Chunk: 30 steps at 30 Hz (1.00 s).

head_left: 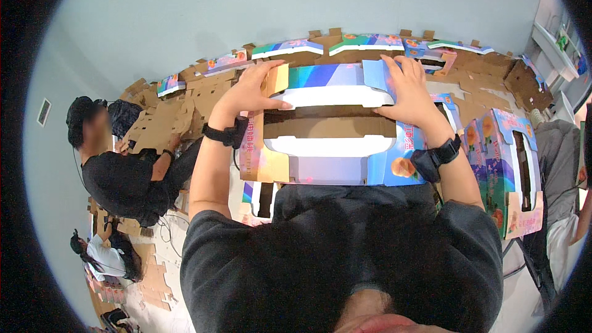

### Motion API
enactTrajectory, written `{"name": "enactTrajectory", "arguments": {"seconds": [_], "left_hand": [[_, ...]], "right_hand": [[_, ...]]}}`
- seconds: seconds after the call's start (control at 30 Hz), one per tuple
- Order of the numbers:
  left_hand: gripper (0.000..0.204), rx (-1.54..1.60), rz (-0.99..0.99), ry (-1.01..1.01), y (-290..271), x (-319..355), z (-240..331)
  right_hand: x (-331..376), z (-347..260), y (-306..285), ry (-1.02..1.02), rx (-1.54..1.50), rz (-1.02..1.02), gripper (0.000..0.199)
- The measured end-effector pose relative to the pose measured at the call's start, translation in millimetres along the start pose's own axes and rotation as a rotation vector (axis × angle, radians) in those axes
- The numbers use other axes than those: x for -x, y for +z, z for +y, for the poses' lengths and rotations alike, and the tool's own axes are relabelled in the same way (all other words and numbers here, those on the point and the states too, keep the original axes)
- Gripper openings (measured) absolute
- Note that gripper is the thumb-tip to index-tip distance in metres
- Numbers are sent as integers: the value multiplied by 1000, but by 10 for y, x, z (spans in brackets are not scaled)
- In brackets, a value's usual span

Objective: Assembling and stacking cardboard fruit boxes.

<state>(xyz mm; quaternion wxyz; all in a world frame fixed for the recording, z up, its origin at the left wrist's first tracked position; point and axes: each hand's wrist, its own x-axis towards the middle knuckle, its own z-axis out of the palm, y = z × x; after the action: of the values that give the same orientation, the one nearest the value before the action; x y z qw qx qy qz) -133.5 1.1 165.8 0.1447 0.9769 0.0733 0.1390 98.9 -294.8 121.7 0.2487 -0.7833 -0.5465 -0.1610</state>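
A colourful printed cardboard box (338, 170) is in front of my body, with a long opening in its top. White curved edges (327, 146) border that opening on its near and far sides, and bare brown cardboard shows within. At the far left corner, my left hand (251, 89) grips the box with the thumb on top near the opening and the fingers over the far edge. My right hand (409, 86) holds the far right corner in a similar way, its thumb beside the white edge. Some fingertips of both hands are hidden behind the box.
To the right stand printed boxes (520, 166) with cut-out openings. Flat and part-folded cardboard (493, 89) lies along the pale wall (277, 6). On the left, a person in black (126, 179) handles brown cardboard sheets (161, 124). Another person in white (106, 256) is farther back.
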Motion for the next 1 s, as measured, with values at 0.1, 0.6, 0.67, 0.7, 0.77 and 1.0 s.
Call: {"name": "enactTrajectory", "arguments": {"seconds": [0.1,0.6,0.67,0.7,0.77,1.0], "left_hand": [[83,115,6,-70,28,-33,-51],[72,99,68,36,40,-14,-49],[73,100,20,26,38,-37,-80],[73,100,16,13,46,-30,-91],[74,190,50,-56,59,-24,-113],[72,151,72,12,97,-1,-122]], "right_hand": [[88,-43,13,27,50,65,103],[130,-72,54,24,24,114,97],[130,-69,60,16,4,112,98],[134,-67,64,18,11,116,99],[137,-61,73,23,10,102,100],[135,-69,81,37,33,103,100]]}}
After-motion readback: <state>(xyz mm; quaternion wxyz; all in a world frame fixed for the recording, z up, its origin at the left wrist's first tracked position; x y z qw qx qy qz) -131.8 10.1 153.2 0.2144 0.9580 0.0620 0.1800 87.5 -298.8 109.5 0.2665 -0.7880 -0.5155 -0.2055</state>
